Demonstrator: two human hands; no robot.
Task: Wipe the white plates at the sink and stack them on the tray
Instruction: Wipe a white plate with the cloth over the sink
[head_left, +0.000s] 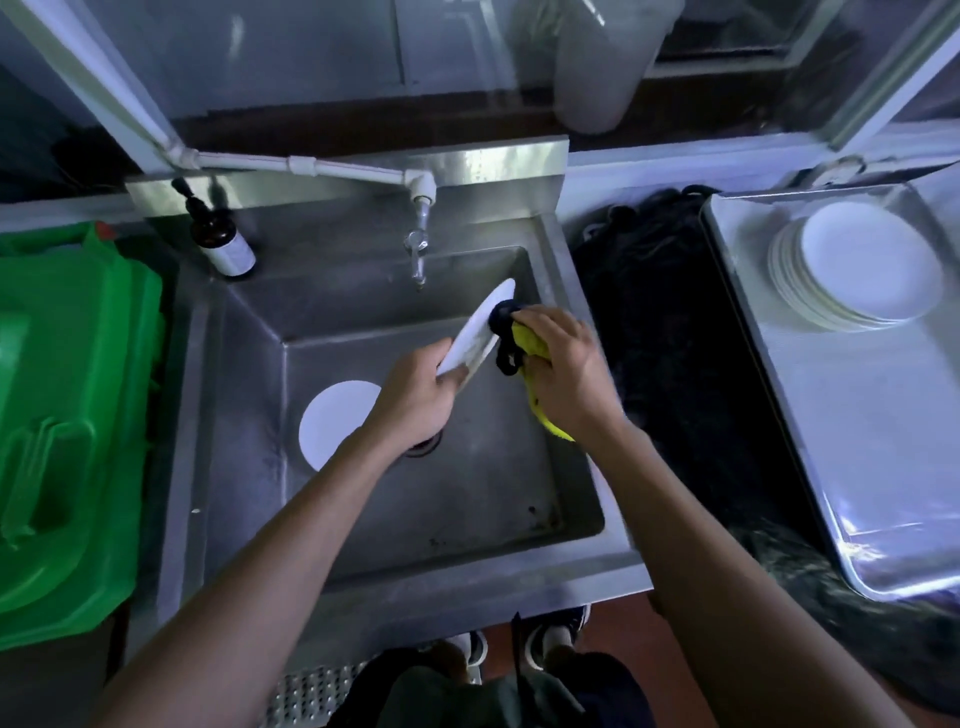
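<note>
My left hand (421, 395) grips the lower edge of a white plate (475, 332), held tilted on edge above the steel sink (249, 415). My right hand (563, 371) holds a yellow and dark blue cloth (522, 340) pressed against the plate's right face. Another white plate (332, 423) lies flat on the sink floor at the left, partly hidden by my left wrist. On the steel tray (852, 467) at the right stands a stack of white plates (860, 267) near its far end.
A tap (418, 249) hangs over the sink's back edge. A dark pump bottle (221, 241) stands at the sink's back left corner. A green plastic bin (67, 415) sits to the left. Dark netting (665, 322) lies between sink and tray.
</note>
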